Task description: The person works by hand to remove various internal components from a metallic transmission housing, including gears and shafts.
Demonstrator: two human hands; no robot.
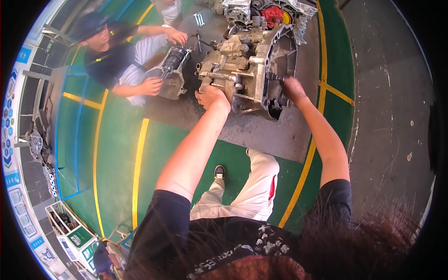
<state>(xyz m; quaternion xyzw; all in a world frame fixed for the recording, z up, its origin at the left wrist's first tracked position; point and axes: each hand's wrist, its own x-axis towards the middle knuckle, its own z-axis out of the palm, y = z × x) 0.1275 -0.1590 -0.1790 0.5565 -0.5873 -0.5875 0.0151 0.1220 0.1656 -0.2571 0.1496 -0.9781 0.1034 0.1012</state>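
A large grey metal gearbox (242, 70) lies on its side on a dark steel surface in front of me. My left hand (213, 96) grips its lower left end, with the fingers curled against the casing. On the right, the wide bell-shaped opening (284, 51) of the casing faces sideways, and a dark splined shaft (276, 77) sticks out of it. My right hand (294, 90) is at the tip of this shaft, its fingers closed around the end and somewhat blurred.
At left, a crouching person (105, 56) handles a gear shaft (174, 58) over an open casing half (170, 86). Wrenches (199, 19) lie farther back. Another gearbox (298, 14) with a red part (273, 16) stands behind mine. Yellow lines (140, 172) cross the green floor.
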